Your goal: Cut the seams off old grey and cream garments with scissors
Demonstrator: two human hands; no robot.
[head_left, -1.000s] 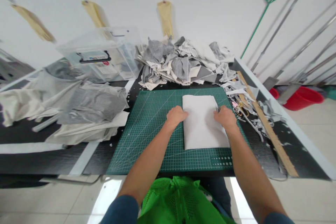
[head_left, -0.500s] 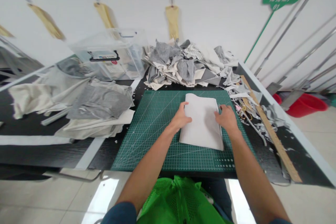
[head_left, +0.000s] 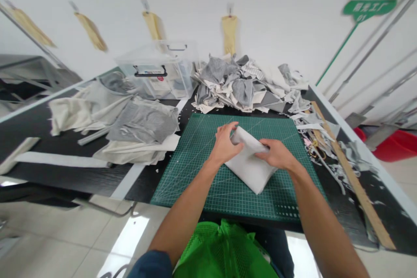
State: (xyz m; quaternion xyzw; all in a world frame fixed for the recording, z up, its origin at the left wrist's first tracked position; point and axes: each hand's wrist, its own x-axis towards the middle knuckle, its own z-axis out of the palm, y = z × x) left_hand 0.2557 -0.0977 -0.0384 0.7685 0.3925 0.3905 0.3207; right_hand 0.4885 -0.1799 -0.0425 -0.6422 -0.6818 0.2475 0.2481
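A folded piece of white cloth (head_left: pixel 252 169) is tilted and turned at an angle over the green cutting mat (head_left: pixel 195 173), its near corner pointing toward me. My left hand (head_left: pixel 227 142) grips its upper left edge, thumb on the near face and fingers behind. On the other side my right hand (head_left: pixel 275 154) is closed on the upper right edge, with some of its fingers hidden by the cloth. Between the hands the cloth's top edge is bent over.
Behind the mat lies a heap of grey and white fabric scraps (head_left: pixel 244 87). Stacked grey cloth (head_left: pixel 143 124) and a clear plastic box (head_left: pixel 156 74) stand to the left. A wooden ruler (head_left: pixel 355 178) and scissors (head_left: pixel 314 150) lie among scraps on the right.
The white cloth lay flat and square to the mat; now it is lifted, rotated and bent between my hands. Both hands have tightened on its edges. The camera view has swung left.
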